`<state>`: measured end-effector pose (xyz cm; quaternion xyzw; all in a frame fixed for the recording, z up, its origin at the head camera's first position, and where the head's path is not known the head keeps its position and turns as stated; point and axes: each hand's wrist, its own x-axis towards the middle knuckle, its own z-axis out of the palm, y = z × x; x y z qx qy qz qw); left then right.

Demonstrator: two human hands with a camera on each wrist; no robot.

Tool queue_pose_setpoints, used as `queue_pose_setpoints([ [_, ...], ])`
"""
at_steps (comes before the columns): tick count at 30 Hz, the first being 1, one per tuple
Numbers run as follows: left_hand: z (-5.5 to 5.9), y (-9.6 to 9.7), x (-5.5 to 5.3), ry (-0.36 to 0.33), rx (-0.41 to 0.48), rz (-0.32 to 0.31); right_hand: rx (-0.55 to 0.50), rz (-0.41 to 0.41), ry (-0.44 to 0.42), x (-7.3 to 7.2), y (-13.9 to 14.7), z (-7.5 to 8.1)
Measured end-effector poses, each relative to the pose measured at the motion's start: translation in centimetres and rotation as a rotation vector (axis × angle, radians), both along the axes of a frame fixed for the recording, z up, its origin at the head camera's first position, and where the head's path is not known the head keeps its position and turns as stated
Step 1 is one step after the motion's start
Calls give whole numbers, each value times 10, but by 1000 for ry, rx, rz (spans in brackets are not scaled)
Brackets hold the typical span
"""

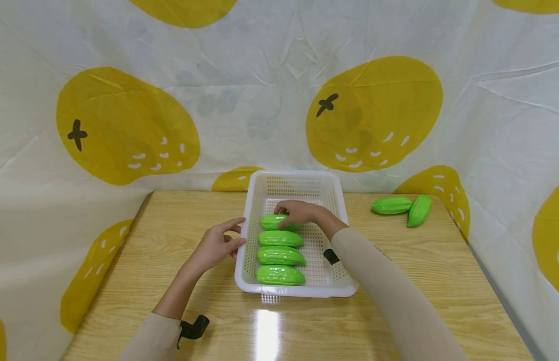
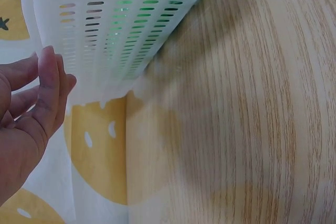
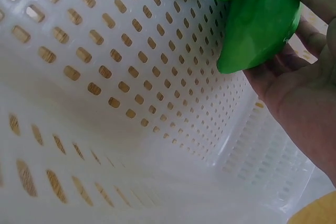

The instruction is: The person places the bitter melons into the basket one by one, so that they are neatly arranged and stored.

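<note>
A white perforated plastic basket (image 1: pixel 322 288) stands on the table. Inside it, several glossy green, ridged, pointed model fruits lie crosswise in a column, among them the nearest green fruit (image 1: pixel 280 275). My right hand (image 1: pixel 299 212) reaches into the basket and grips the farthest green fruit (image 1: pixel 271 221), which is partly covered by the fingers. In the right wrist view, that green fruit (image 3: pixel 257 35) sits against the fingers, with another lying beside it. At the basket's left rim, my left hand (image 1: pixel 216 245) touches the outside with fingers fairly straight.
Two more green fruits, one lying sideways (image 1: pixel 391 205) and one slanted (image 1: pixel 419 210), rest at the table's back right. A cloth printed with yellow fruit (image 1: pixel 261 100) hangs behind the wooden table (image 1: pixel 207 321) and at both sides. The basket's back wall stands near that cloth.
</note>
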<state>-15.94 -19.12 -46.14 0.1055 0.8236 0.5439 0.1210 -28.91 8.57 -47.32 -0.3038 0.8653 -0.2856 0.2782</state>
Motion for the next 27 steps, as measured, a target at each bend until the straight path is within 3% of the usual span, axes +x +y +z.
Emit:
queue_pose_setpoints([
  [27,5,-1,-1,-3,-23,4,17,-14,-23,3,3,8],
])
